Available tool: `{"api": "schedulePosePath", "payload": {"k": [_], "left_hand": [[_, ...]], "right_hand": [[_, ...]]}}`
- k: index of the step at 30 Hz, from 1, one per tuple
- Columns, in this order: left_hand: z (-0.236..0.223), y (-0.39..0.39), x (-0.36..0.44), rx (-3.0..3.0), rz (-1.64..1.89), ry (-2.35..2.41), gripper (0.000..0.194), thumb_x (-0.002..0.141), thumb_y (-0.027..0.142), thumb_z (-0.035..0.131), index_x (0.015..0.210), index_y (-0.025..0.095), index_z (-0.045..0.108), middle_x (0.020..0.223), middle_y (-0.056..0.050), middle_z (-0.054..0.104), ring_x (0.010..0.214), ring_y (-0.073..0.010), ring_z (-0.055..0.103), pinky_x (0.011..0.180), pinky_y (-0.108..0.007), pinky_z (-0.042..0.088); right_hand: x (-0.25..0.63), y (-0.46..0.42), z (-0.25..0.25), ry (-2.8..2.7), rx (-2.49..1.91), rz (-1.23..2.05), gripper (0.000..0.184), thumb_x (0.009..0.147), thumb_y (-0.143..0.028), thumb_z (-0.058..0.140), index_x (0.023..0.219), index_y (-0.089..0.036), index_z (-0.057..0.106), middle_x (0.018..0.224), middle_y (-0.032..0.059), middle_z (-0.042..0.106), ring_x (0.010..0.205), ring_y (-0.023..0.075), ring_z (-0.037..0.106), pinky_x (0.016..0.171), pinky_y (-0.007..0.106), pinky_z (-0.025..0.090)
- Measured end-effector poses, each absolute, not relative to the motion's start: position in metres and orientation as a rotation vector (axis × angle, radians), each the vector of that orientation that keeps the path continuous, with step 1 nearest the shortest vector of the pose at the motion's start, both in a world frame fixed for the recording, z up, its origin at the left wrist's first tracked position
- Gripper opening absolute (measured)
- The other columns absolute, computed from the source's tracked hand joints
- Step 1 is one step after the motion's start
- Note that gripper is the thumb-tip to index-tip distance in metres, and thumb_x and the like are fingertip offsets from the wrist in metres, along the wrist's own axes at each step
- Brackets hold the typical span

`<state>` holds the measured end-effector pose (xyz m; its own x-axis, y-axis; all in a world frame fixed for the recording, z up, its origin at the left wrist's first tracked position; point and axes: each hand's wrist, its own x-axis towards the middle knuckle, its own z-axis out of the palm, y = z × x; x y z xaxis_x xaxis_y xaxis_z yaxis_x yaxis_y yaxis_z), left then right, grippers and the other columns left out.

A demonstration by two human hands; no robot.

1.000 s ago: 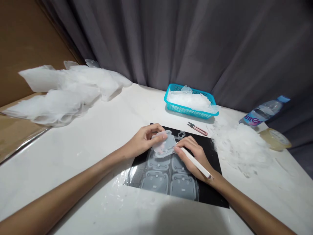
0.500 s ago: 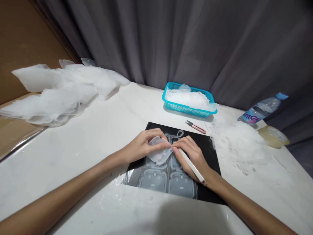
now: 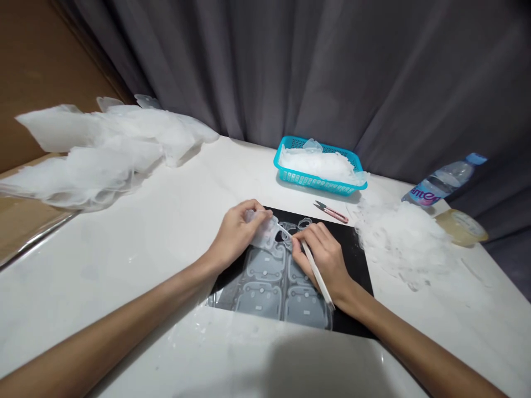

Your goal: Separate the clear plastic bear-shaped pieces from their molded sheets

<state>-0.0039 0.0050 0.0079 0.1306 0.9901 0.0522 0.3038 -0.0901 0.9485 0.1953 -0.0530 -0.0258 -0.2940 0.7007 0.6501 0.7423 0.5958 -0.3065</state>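
Near the centre of the frame, the left hand [image 3: 236, 235] has its thumb and fingers clamped on a translucent piece [image 3: 265, 236], which lies tilted above the upper-left part of a black mat [image 3: 354, 260]. Just right of it, the right hand [image 3: 323, 257] has thumb and forefinger pressed together at the end of a thin clear strip [image 3: 285, 231] that stretches across from the piece; a white stick [image 3: 318, 276] is held in the same hand, slanting down toward the wrist. Below the hands, in the lower centre, grey rounded panels [image 3: 259, 301] show on the mat, partly covered by the right hand. Above the mat's upper edge lie small pink-handled snips [image 3: 332, 212], and beyond them, at upper centre right, stands a turquoise basket [image 3: 319, 184] filled with white pieces [image 3: 319, 163]. At the right of the frame, a heap of clear scraps [image 3: 404, 237] lies near a tape roll [image 3: 460, 226] and a tilted-looking bottle [image 3: 443, 179]. White translucent stacks [image 3: 103, 149] fill the upper left, before a grey curtain [image 3: 265, 66].
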Motion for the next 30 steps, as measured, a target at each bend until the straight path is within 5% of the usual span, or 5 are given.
{"api": "schedulePosePath", "payload": {"k": [10, 17, 30], "left_hand": [[0.013, -0.002, -0.009, 1.796, 0.811, 0.99, 0.031, 0.098, 0.049, 0.062, 0.091, 0.019, 0.065, 0.086, 0.0, 0.062, 0.075, -0.0149, 0.053, 0.069, -0.026, 0.043], [0.015, -0.007, -0.006, 1.625, 0.886, 1.004, 0.029, 0.098, 0.047, 0.066, 0.094, 0.018, 0.063, 0.081, 0.001, 0.063, 0.067, -0.0115, 0.054, 0.061, -0.023, 0.044], [0.025, -0.003, -0.01, 1.425, 0.777, 0.946, 0.036, 0.076, 0.036, 0.088, 0.093, 0.018, 0.062, 0.081, 0.001, 0.06, 0.072, -0.0132, 0.057, 0.063, -0.024, 0.049]], "right_hand": [[0.199, -0.056, -0.021, -1.725, -1.144, 0.073, 0.012, 0.102, -0.015, 0.054, 0.106, -0.023, 0.062, 0.098, 0.007, 0.067, 0.093, 0.0218, 0.064, 0.087, 0.039, 0.053], [0.199, -0.061, -0.02, -1.94, -1.058, 0.166, 0.009, 0.098, -0.02, 0.063, 0.09, -0.022, 0.06, 0.083, 0.0047, 0.064, 0.08, 0.0209, 0.056, 0.077, 0.037, 0.049], [0.202, -0.057, -0.018, -1.782, -1.075, 0.361, 0.008, 0.102, -0.018, 0.057, 0.096, -0.023, 0.061, 0.09, 0.0041, 0.065, 0.087, 0.0205, 0.061, 0.08, 0.036, 0.049]]}}
